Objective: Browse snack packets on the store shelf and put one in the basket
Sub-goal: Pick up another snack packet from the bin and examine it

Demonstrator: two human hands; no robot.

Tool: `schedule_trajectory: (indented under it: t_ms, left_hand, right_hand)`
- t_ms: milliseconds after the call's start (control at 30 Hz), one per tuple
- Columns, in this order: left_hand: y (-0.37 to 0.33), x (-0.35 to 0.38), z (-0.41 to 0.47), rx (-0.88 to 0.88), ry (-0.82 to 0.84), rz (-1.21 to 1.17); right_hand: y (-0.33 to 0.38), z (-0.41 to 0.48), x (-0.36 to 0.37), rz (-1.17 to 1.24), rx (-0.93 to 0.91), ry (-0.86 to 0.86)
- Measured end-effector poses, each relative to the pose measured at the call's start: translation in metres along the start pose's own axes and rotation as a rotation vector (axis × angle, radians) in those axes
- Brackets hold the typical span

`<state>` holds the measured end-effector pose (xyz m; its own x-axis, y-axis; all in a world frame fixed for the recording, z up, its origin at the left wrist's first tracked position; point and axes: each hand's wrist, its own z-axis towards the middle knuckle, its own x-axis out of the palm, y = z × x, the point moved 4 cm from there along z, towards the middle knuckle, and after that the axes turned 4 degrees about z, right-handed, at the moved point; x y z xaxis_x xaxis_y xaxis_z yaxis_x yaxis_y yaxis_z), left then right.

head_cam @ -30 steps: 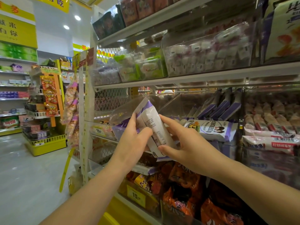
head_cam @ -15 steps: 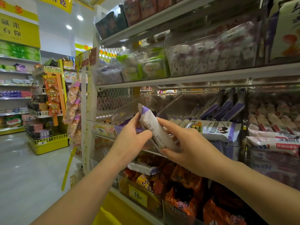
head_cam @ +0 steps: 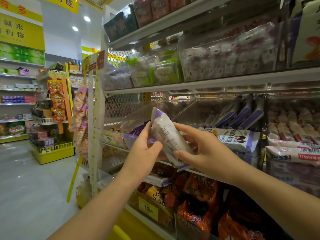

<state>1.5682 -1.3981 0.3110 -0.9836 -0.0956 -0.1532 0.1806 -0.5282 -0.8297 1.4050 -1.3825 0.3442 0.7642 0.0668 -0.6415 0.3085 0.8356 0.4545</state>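
A white and purple snack packet [head_cam: 168,135] is held upright and tilted in front of the middle shelf, its printed back facing me. My left hand [head_cam: 144,149] grips its left side with thumb and fingers. From the right, my right hand [head_cam: 206,151] pinches its lower part. A yellow edge at the bottom, possibly the basket [head_cam: 119,232], shows below my left forearm.
Clear bins [head_cam: 225,54] of wrapped sweets fill the upper shelf. More purple and white packets [head_cam: 237,137] lie on the middle shelf; orange bags [head_cam: 195,217] sit below. A hanging strip of snacks [head_cam: 80,115] and a yellow display rack [head_cam: 52,151] stand left, beside open aisle floor.
The packet has been turned in my hands, from showing its broad face to a narrower, more upright angle. Both hands shifted slightly right with it.
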Motion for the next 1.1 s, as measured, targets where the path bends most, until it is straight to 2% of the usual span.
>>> schedule_trajectory:
  t_ms: [433, 633, 733, 933, 1033, 1100]
  left_hand:
    - [-0.005, 0.014, -0.013, 0.106, 0.007, 0.11]
    - [-0.024, 0.026, -0.012, 0.061, 0.049, -0.078]
    - [-0.035, 0.038, -0.008, -0.011, 0.124, -0.292]
    - [-0.027, 0.032, 0.001, -0.145, 0.044, -0.323]
    - [-0.016, 0.027, 0.003, -0.215, -0.031, -0.282]
    - [-0.009, 0.024, 0.005, -0.248, -0.082, -0.203]
  right_hand:
    - [0.003, 0.005, -0.006, 0.238, -0.006, -0.018]
    - [-0.003, 0.007, -0.007, 0.433, 0.041, -0.214]
    - [0.002, 0.002, 0.005, 0.394, 0.006, -0.158]
    - [-0.002, 0.004, 0.002, 0.21, 0.072, 0.099]
    - [-0.014, 0.007, -0.018, 0.026, 0.162, 0.17]
    - [-0.022, 0.012, -0.044, -0.232, 0.164, 0.111]
